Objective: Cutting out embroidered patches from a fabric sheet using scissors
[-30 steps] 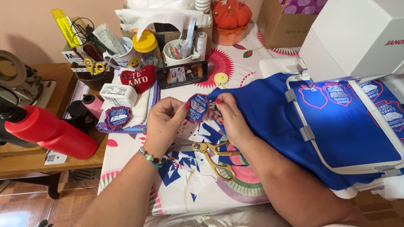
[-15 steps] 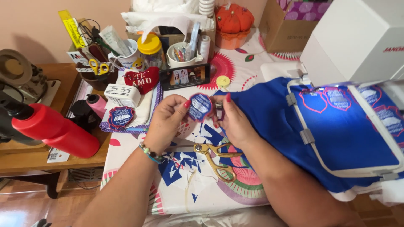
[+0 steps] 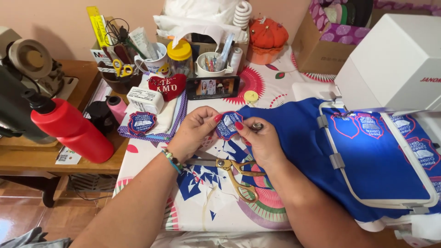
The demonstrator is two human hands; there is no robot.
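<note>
A small blue shield-shaped embroidered patch (image 3: 227,125) with a red border is pinched between both hands above the table. My left hand (image 3: 195,132) grips its left edge with thumb and fingers. My right hand (image 3: 259,143) holds its right edge and also has a small metallic object (image 3: 257,125) tucked in its fingers. Gold-handled scissors (image 3: 235,178) lie on the tablecloth just below the hands, among blue fabric scraps (image 3: 195,181). Blue fabric (image 3: 298,138) spreads to the right of my hands into an embroidery hoop (image 3: 337,160) that holds several more stitched patches.
A white embroidery machine (image 3: 395,64) stands at the right. A finished patch (image 3: 141,122) lies on a cloth pile at the left, near a red bottle (image 3: 73,131). Further back are a phone (image 3: 212,87), a red heart cushion (image 3: 166,86), cups of tools (image 3: 151,57) and an orange pincushion (image 3: 266,34).
Both hands have kept hold of the patch and turned it slightly between the fingers. The view has shifted a little; nothing else on the table has moved.
</note>
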